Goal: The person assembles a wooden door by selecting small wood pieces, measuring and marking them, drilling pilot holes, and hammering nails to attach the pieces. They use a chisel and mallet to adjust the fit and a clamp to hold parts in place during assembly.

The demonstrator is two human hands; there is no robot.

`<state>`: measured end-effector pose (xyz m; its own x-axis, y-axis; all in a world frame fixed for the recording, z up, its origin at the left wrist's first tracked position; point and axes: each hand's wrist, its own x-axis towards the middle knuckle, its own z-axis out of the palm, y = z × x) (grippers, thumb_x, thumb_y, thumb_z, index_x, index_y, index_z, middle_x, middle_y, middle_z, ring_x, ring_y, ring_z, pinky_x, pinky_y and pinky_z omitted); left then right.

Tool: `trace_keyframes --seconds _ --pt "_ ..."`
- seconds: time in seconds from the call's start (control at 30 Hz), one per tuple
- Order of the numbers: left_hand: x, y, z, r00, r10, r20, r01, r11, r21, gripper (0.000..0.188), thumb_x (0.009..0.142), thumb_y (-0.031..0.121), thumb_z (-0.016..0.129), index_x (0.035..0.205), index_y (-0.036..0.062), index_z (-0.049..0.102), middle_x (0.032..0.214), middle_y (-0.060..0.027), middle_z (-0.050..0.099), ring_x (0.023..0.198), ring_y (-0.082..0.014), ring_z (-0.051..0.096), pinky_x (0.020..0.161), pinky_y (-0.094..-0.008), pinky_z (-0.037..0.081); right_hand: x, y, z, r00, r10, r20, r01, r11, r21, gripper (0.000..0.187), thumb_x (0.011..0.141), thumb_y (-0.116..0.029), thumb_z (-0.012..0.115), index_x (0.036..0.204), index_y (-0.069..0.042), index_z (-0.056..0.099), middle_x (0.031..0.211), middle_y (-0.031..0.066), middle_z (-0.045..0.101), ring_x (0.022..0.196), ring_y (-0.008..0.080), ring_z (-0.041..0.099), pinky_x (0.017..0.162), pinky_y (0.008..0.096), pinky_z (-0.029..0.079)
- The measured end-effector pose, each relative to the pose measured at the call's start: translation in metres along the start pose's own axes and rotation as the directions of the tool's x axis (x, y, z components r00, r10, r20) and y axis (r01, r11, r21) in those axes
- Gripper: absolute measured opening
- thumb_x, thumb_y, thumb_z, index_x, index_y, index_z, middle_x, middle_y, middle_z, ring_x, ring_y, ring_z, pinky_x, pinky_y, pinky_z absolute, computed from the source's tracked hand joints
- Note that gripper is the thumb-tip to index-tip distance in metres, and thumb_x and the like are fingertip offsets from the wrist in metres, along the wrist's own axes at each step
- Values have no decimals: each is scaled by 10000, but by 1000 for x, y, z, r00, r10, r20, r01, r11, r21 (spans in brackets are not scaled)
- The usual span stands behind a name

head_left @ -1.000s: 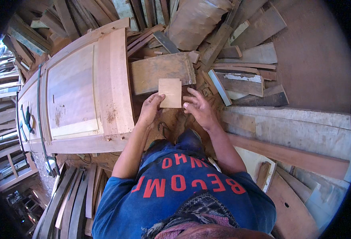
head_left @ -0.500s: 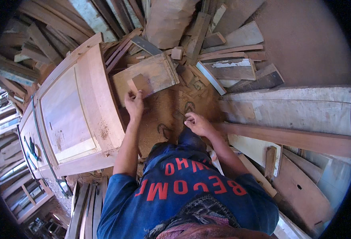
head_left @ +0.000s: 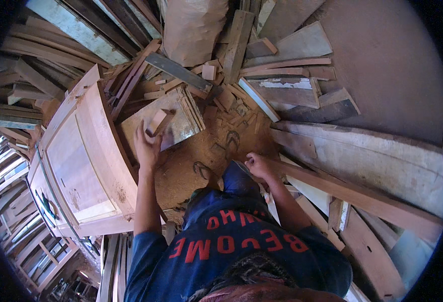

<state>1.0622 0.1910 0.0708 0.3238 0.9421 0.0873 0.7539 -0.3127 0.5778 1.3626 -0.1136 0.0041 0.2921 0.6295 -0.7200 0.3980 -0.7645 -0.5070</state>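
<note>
My left hand [head_left: 148,147] reaches over a worn, flat wooden board [head_left: 136,121], its fingers and thumb around the near end of a small wooden block [head_left: 161,121]. The block sits tilted above the board's top face, and I cannot tell whether it touches it. My right hand [head_left: 257,166] is curled beside my right knee, close to the end of a long reddish plank [head_left: 352,189]. What its fingers hold, if anything, is too small to make out. Left of my left arm lies a framed wooden panel door [head_left: 116,171] with sawdust on it.
Small offcuts [head_left: 209,73] and sawdust litter the floor [head_left: 181,168] ahead of my sandalled feet. A big brown sack [head_left: 194,32] stands beyond. Planks and boards [head_left: 362,146] lie along the right; stacked timber [head_left: 55,45] fills the far left. A dark strap [head_left: 55,181] crosses the door.
The view has shifted, so most things sit further left. The block has turned in my left hand, showing its end. My right hand has drawn back slightly and its fingers are more curled.
</note>
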Motion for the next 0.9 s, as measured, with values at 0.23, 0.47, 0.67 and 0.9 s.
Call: trace_keyframes --seconds 0.23,0.47,0.67,0.9 --pt "-149 44 -23 940 -284 189 305 948 -95 364 931 17 656 1289 -27 608 1218 -244 635 1164 -398 623 1007 -424 487 65 111 10 982 182 49 -185 980 71 311 934 -302 687 1099 -41 727 1042 170 762 966 321 735 861 435 567" --pt "-363 3 7 256 -663 704 957 274 -90 494 988 362 704 1311 -4 627 1245 -144 688 1148 -213 606 975 -369 488 101 188 33 978 204 34 -198 971 -136 226 879 -258 716 924 -40 756 878 141 756 833 281 731 770 441 571" --pt "-391 -8 7 19 -634 773 999 41 8 582 995 462 670 1337 -6 620 1252 -116 684 1143 -200 595 991 -353 476 127 144 24 989 105 106 -129 958 256 188 889 -242 718 951 -79 789 843 70 765 753 177 717 703 379 564" --pt "-434 -57 6 93 -598 796 991 135 -15 731 977 564 652 1409 -22 587 1317 -126 666 1210 -205 580 1056 -344 445 87 64 36 983 6 182 -12 999 32 179 874 -254 774 907 -78 778 764 38 737 696 153 679 640 358 534"
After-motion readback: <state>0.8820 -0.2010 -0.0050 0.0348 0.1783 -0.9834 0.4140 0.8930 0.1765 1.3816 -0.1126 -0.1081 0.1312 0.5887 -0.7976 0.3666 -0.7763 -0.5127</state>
